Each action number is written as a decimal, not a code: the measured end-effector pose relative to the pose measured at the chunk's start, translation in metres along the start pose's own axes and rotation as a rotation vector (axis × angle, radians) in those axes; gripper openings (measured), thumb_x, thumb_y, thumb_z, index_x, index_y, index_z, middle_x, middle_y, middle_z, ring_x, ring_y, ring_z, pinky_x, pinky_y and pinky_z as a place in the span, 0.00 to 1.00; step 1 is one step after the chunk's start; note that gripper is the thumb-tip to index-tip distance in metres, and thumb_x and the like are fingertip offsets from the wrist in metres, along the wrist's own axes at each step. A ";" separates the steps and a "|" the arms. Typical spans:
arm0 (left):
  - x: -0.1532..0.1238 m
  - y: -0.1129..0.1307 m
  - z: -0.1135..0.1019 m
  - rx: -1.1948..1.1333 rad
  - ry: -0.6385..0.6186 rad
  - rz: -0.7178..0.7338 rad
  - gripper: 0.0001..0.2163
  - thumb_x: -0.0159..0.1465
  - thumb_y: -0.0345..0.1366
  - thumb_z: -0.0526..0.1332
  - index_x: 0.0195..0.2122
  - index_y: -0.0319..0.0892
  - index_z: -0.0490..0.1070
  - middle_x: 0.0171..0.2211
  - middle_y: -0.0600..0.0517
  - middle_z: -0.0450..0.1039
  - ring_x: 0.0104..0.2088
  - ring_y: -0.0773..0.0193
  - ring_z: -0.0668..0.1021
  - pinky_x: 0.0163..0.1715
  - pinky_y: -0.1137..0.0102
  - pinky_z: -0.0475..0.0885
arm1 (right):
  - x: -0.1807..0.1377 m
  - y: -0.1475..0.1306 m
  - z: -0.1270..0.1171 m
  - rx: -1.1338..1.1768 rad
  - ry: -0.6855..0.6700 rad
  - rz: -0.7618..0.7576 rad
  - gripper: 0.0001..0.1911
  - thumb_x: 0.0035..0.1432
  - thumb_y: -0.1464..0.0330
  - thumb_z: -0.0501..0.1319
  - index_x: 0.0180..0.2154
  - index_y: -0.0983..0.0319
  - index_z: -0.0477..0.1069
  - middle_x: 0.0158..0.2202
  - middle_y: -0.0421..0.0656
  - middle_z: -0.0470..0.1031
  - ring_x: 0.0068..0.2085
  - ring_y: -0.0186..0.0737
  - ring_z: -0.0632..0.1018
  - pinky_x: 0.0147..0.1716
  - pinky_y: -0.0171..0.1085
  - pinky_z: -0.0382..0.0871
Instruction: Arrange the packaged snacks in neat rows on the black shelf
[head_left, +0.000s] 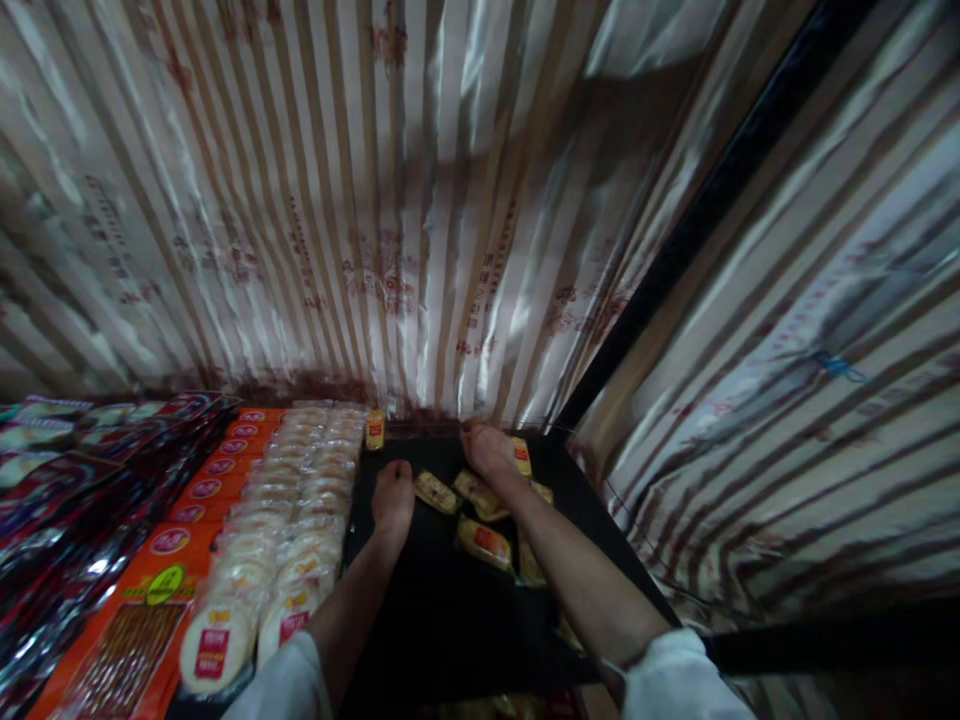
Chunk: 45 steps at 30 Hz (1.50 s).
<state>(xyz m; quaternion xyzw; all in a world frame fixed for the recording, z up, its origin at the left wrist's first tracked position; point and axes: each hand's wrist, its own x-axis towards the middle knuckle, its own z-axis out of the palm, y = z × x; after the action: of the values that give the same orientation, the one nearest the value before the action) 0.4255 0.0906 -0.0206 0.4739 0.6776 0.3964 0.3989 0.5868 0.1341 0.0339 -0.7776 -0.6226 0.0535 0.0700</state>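
My left hand is closed, fingers curled, above the dark shelf board between the stacked round cakes and a loose wrapped snack. Whether it holds anything is hidden. My right hand reaches to the back of the board with its fingers bent inward, and what they grip does not show. Beneath its wrist lies a yellowish wrapped snack cake. Another with a red label is closer to me, and one more lies just right of the hand. My right forearm partly covers several others.
Rows of clear-wrapped round white cakes run along the left, beside orange snack packs and dark shiny packets. One small yellow pack stands at the back. Striped plastic sheeting hangs behind; a dark post slants at right.
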 end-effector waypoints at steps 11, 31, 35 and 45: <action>-0.050 0.011 0.000 0.754 -0.222 0.441 0.26 0.56 0.21 0.50 0.55 0.49 0.62 0.58 0.47 0.61 0.55 0.54 0.65 0.49 0.63 0.65 | -0.021 0.014 0.003 0.038 -0.069 -0.066 0.15 0.59 0.67 0.54 0.47 0.63 0.70 0.47 0.54 0.73 0.50 0.46 0.72 0.45 0.40 0.63; -0.075 -0.021 -0.025 0.709 -0.121 0.488 0.17 0.61 0.27 0.48 0.49 0.40 0.65 0.49 0.46 0.70 0.50 0.59 0.70 0.52 0.66 0.63 | -0.087 -0.021 -0.007 0.093 -0.299 -0.490 0.12 0.51 0.72 0.61 0.39 0.57 0.76 0.37 0.46 0.79 0.43 0.44 0.77 0.41 0.36 0.65; -0.072 -0.028 -0.027 0.443 -0.021 0.452 0.17 0.63 0.31 0.48 0.51 0.40 0.65 0.50 0.45 0.69 0.52 0.58 0.70 0.54 0.64 0.63 | -0.078 -0.025 -0.014 0.379 -0.303 -0.466 0.11 0.58 0.67 0.55 0.37 0.58 0.76 0.35 0.42 0.78 0.39 0.38 0.77 0.40 0.34 0.66; -0.041 -0.017 -0.027 -0.303 -0.010 -0.030 0.20 0.65 0.41 0.47 0.53 0.35 0.63 0.38 0.45 0.75 0.27 0.66 0.76 0.25 0.73 0.71 | -0.073 -0.038 0.018 1.066 -0.507 -0.174 0.19 0.52 0.65 0.62 0.47 0.61 0.69 0.40 0.43 0.77 0.38 0.35 0.76 0.32 0.31 0.68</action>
<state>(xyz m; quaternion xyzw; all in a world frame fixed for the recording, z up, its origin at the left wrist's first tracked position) 0.4048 0.0428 -0.0192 0.4001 0.6152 0.4855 0.4751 0.5312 0.0715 0.0224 -0.5443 -0.5684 0.5369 0.3040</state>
